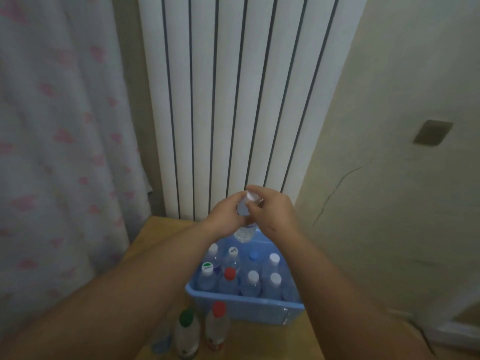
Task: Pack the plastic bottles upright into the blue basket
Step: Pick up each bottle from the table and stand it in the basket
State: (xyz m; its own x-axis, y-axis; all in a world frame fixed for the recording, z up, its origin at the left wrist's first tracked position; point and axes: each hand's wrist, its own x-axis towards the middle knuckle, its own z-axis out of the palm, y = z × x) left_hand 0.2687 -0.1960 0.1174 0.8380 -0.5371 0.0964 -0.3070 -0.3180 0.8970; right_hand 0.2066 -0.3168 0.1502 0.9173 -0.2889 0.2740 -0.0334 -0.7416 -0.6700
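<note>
A blue basket (pixel 241 311) stands on a small wooden table (pixel 155 237). Several capped plastic bottles stand upright inside it, among them one with a red cap (pixel 230 273) and one with a green-and-white cap (pixel 207 268). Above the basket's far end both hands hold a clear bottle (pixel 244 233). My left hand (pixel 224 215) grips its neck. My right hand (pixel 270 210) pinches its white cap (pixel 251 195). The bottle's lower body shows below the hands, tilted slightly. Two bottles stand on the table in front of the basket, one green-capped (pixel 187 333) and one red-capped (pixel 217 326).
A white ribbed radiator (pixel 233 100) rises behind the table. A pale curtain with pink marks (pixel 59 152) hangs at the left. A beige wall with a crack (pixel 389 178) lies to the right. A faint clear bottle (pixel 161 341) lies left of the green-capped one.
</note>
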